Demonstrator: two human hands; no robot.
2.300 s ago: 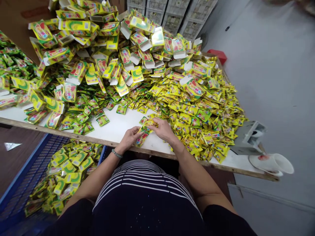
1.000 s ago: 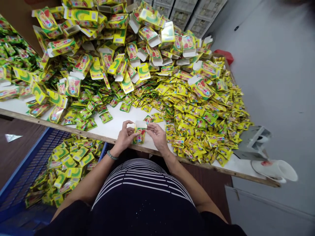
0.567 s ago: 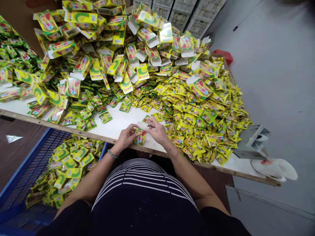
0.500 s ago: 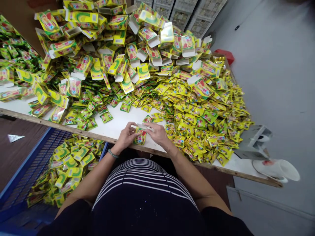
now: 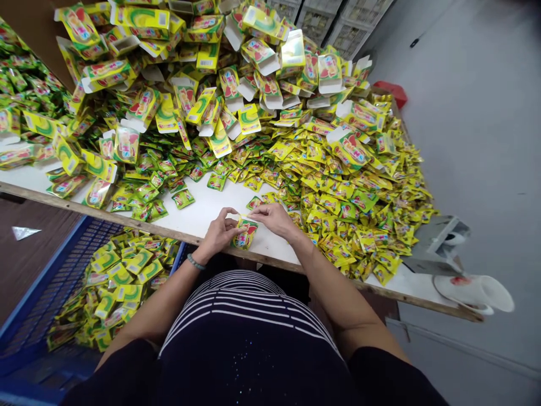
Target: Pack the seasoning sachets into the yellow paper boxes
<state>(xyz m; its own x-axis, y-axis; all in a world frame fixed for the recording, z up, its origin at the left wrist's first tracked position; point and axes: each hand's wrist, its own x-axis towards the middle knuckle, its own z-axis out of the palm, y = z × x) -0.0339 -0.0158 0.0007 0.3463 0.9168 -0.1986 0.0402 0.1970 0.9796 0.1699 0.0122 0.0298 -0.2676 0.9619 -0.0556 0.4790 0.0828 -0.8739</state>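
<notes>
A small yellow and green box [image 5: 245, 234] stands near the front edge of the white table, with its printed face toward me. My left hand [image 5: 218, 232] grips the box by its left side. My right hand [image 5: 273, 219] is at the top of the same box, its thumb and forefinger pinched on the white flap at the upper edge. Close behind the hands lie a few small sachets [image 5: 183, 198]. A large heap of yellow sachets [image 5: 333, 203] spreads to the right of my right hand.
Open boxes [image 5: 141, 22] are piled high at the back. A blue crate [image 5: 42, 282] with filled boxes stands below the table at left. A grey metal device [image 5: 437, 245] and a white container [image 5: 473, 290] are at the right end.
My right hand has shifted slightly right and its fingers have drawn together at the box top. The box, in my left hand, has moved slightly right.
</notes>
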